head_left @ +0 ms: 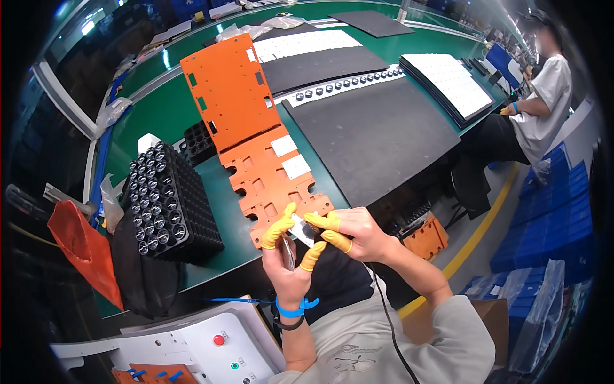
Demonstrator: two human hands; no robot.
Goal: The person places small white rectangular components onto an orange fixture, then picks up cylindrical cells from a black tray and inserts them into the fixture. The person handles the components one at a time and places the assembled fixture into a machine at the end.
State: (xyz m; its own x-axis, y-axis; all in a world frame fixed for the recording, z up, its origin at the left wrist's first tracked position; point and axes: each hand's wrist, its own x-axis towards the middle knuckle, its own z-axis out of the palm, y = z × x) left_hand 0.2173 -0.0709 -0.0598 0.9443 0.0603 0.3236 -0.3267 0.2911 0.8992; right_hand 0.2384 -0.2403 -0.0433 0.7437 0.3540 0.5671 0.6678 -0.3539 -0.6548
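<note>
Both hands, left hand (286, 256) and right hand (348, 233), in yellow rubber fingertip covers, gripped a small glossy rectangular plate (302, 229) over the desk's (166, 112) near edge, beside a flat orange slotted panel (256, 128).

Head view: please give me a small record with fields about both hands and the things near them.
left hand: holds a small shiny flat piece, yellow finger cots
right hand: fingers pinch the same piece
under hands: orange plate on green table
left side: black tray of small round parts
far right: seated person
</note>
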